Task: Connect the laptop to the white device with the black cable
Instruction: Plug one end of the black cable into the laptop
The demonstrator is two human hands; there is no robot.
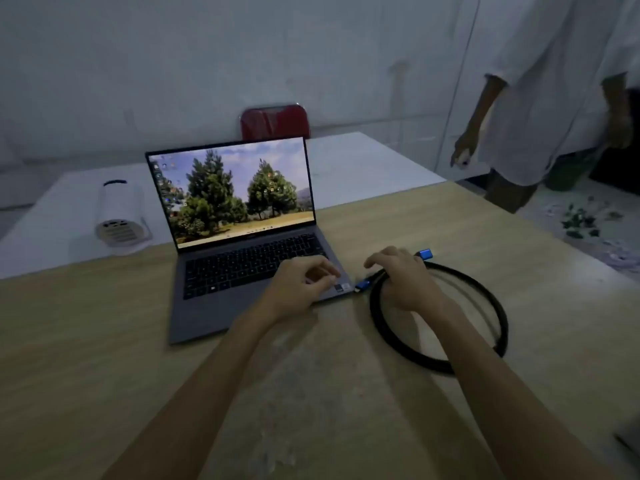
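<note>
Right hand (403,282) grips the coiled cable (485,303) near one blue plug (363,284), just beside the laptop (207,306). Left hand (304,282), loosely curled and empty, steadies it. Neither end connected; device (119,216) untouched beyond.

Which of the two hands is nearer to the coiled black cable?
The right hand: it rests on the black cable near its blue plug. The left hand lies on the laptop, beside the cable.
</note>
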